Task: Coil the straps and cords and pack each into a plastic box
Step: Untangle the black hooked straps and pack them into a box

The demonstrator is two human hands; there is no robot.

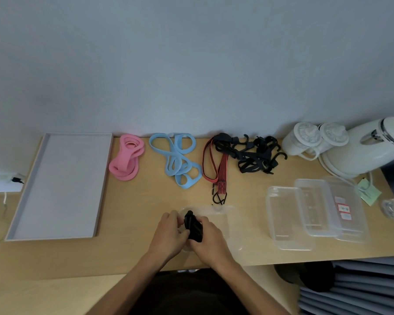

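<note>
Left hand [168, 234] and right hand [210, 243] both grip the coiled black strap [193, 227] over 1 clear box [228, 220]. Probably soft, springy (may uncoil); hold across all loops.

We have a single wide-angle view, worn on the head, placed over the near edge of the desk [146, 201] and facing forward and down. The left hand [168, 233] and right hand [210, 239] sit close beneath us, low and central; the far edge meets the wall [191, 64], which fills the upper half.
</note>
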